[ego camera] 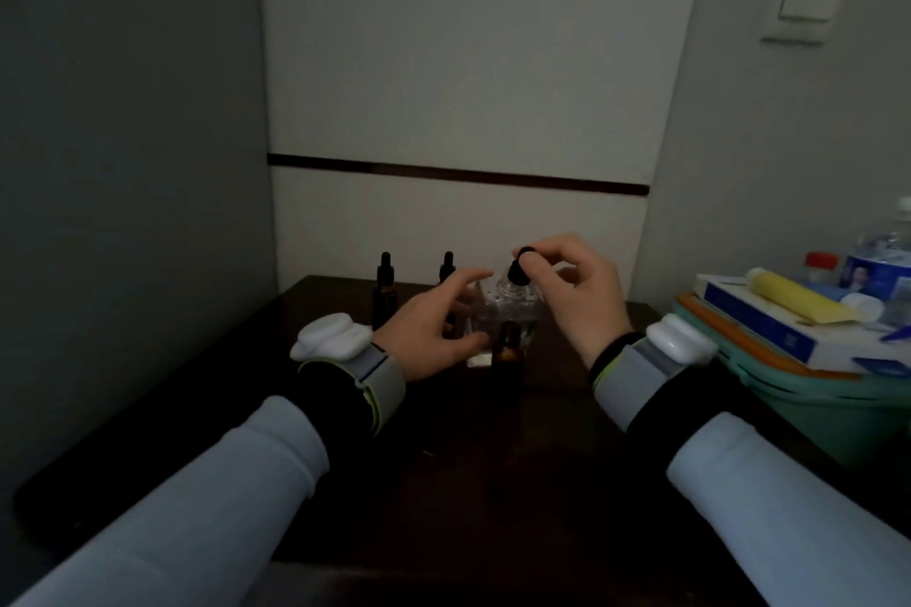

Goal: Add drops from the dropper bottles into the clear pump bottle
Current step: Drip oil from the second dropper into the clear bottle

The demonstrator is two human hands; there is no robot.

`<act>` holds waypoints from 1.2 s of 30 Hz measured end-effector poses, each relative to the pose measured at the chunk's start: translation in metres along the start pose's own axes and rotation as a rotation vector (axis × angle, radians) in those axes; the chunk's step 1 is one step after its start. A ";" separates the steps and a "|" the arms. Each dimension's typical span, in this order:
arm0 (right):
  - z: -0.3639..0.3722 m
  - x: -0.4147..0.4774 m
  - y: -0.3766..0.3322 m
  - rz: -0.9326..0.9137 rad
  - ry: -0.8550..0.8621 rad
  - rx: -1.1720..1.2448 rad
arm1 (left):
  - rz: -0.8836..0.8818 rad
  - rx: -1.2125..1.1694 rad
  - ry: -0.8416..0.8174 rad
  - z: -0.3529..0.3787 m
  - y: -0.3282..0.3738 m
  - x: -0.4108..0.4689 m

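Nearest, two pale sleeves (236, 483) reach in over the near edge of the dark table (493, 483), each wrist wearing a grey band with a white device (331, 335) on top. The left hand (424, 328) hangs a little left of the table's middle. Its fingers (463, 279) are spread apart and fairly straight, thumb low and forefinger high, framing the left side of the clear pump bottle (515, 311). Whether they touch it I cannot tell in the dim light.

Just in front of that bottle an open amber bottle (510, 352) stands upright. The clear pump bottle stands upright behind it, toward the far edge and about midway along it. The right hand (581, 301) is above it, thumb and forefinger pinched on the black bulb of a dropper (518, 269) that points down at the bottle's mouth; its other fingers are loosely curled.

Farther back, by the far edge and left of the middle, a capped dropper bottle (384, 291) stands upright. A second capped dropper bottle (447, 264) is partly hidden behind the left forefinger.

At the right edge sits a green basket (813, 404) carrying a blue-and-white box (769, 320) and a yellow tube (793, 298). A red-capped jar (821, 264) and a water bottle (882, 251) stand behind them.
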State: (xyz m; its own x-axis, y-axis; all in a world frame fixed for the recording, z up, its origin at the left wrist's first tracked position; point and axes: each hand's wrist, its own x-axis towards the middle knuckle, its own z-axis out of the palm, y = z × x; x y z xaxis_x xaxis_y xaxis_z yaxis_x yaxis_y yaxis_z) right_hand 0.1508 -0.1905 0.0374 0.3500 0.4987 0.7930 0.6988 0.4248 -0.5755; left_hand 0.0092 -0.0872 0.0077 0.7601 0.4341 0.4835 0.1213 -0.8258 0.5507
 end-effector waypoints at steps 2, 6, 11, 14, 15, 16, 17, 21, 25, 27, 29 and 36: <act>0.001 -0.001 -0.002 -0.007 0.018 -0.007 | -0.011 0.010 0.005 0.001 -0.001 -0.001; 0.002 -0.004 -0.003 -0.012 0.013 -0.025 | -0.022 0.020 0.003 -0.001 0.000 -0.001; 0.001 0.000 0.001 -0.029 0.028 -0.064 | -0.011 -0.007 -0.016 -0.001 -0.002 0.000; 0.000 -0.001 0.002 -0.044 0.005 -0.071 | -0.018 -0.028 -0.036 -0.003 -0.005 0.002; 0.000 -0.001 0.003 -0.040 -0.002 -0.059 | -0.018 -0.031 -0.040 -0.004 -0.006 0.003; -0.001 0.000 0.003 -0.040 -0.004 -0.045 | -0.012 -0.033 -0.041 -0.004 -0.006 0.004; -0.001 0.001 0.003 -0.042 -0.003 -0.034 | -0.005 -0.033 -0.044 -0.004 -0.006 0.005; 0.002 0.004 0.005 -0.046 0.021 -0.051 | 0.000 -0.045 -0.060 -0.004 -0.008 0.009; -0.004 0.020 -0.015 -0.078 0.260 0.099 | -0.009 -0.053 -0.065 -0.005 -0.013 0.012; -0.016 0.030 -0.027 -0.100 0.400 0.210 | -0.021 -0.059 -0.056 -0.004 -0.015 0.013; -0.021 0.028 -0.029 -0.073 0.388 0.240 | -0.026 -0.063 -0.043 -0.003 -0.018 0.014; -0.008 0.008 -0.016 -0.054 0.130 0.081 | -0.052 -0.047 -0.029 -0.004 -0.022 0.016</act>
State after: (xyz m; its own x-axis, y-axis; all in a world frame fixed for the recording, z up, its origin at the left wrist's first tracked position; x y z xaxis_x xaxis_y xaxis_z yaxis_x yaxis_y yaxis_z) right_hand 0.1473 -0.1988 0.0546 0.3949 0.3734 0.8394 0.6684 0.5101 -0.5413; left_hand 0.0162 -0.0606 0.0061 0.7718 0.4650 0.4338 0.1318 -0.7844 0.6061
